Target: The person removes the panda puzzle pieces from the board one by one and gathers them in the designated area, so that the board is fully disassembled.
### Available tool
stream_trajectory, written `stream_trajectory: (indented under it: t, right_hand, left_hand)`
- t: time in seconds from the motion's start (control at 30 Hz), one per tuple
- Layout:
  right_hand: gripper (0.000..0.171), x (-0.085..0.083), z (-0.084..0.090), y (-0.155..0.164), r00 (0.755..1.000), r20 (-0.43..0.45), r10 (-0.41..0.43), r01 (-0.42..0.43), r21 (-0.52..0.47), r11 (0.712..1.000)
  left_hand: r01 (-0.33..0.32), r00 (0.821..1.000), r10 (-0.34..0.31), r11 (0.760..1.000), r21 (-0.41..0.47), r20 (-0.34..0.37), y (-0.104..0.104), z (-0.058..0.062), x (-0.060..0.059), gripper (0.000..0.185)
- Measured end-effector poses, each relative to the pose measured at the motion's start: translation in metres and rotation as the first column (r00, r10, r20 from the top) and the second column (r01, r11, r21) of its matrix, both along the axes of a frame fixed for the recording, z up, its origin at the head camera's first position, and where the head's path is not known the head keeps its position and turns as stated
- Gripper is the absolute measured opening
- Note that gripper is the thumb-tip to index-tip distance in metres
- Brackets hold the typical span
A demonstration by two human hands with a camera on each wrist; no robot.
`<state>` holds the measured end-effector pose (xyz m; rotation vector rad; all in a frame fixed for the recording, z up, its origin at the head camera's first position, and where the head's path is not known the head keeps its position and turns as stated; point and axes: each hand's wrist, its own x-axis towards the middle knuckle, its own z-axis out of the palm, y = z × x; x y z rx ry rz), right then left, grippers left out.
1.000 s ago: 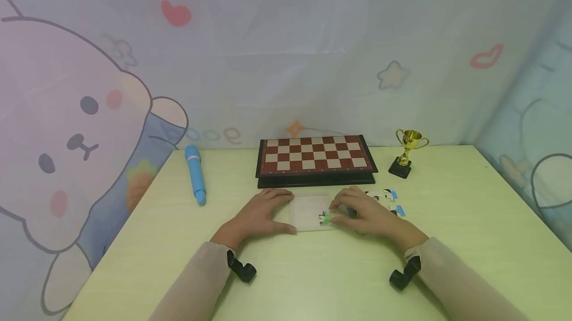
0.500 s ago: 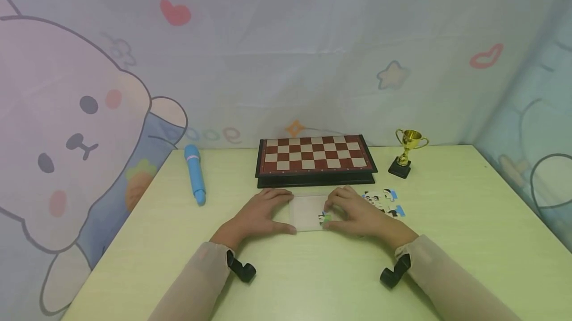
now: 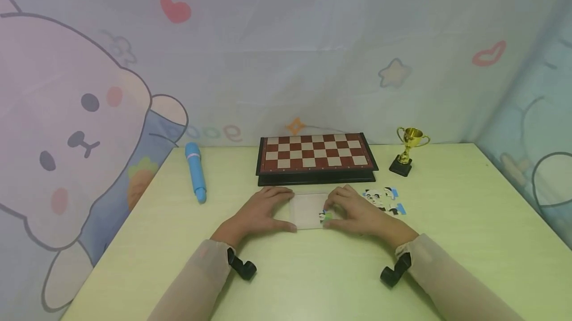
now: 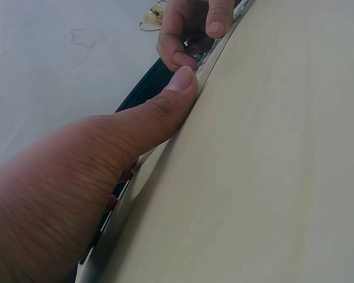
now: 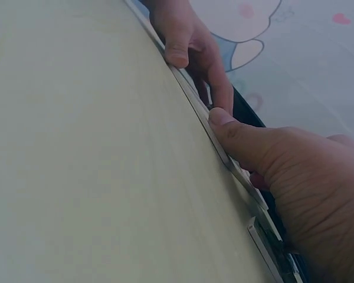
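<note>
A shallow pale puzzle tray (image 3: 307,212) lies flat on the table in front of me. My left hand (image 3: 260,213) holds its left side, thumb at the near corner and fingers at the far one. At the tray's near right corner sits a green, black and white puzzle piece (image 3: 322,217). The thumb and forefinger of my right hand (image 3: 357,213) pinch this piece, covering part of it. In the right wrist view, the right thumb (image 5: 224,121) lies at the tray's near edge. Beyond the right hand are several loose puzzle pieces (image 3: 380,201) with panda faces and blue parts.
Just behind the tray stands a folded chessboard box (image 3: 316,160). A small gold trophy (image 3: 405,151) on a black base is at the back right, and a blue toy microphone (image 3: 195,172) lies at the back left. A printed curtain (image 3: 290,63) hangs behind the table (image 3: 286,271).
My right hand has moved a little left, to the piece at the tray's corner, uncovering more of the loose pieces. The left hand stays at the tray's left side.
</note>
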<state>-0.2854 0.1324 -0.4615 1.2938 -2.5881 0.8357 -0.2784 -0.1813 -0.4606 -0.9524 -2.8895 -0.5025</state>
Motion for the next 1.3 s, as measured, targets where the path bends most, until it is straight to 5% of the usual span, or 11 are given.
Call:
stream_trajectory:
  t: [0.57,0.9,1.17,1.3]
  right_hand:
    - [0.025,0.003,0.0,0.003,0.992,0.123,-0.02,0.027,-0.06,0.998]
    - [0.022,0.007,0.009,0.006,0.996,0.08,0.033,-0.022,-0.136,0.99]
    - [0.024,0.008,0.009,0.041,0.999,0.046,0.008,0.0,-0.18,0.984]
    - [0.023,0.01,0.009,0.07,0.992,0.104,-0.065,0.083,-0.183,0.98]
  left_hand:
    - [-0.009,1.0,0.009,1.0,-0.014,-0.001,0.001,-0.002,0.0,0.093]
    - [-0.004,1.0,0.004,1.0,-0.01,0.007,0.0,-0.001,0.0,0.095]
    - [0.008,1.0,-0.008,1.0,0.007,0.002,0.0,0.0,0.0,0.094]
    - [0.008,1.0,-0.008,1.0,0.01,0.003,-0.001,0.0,0.0,0.094]
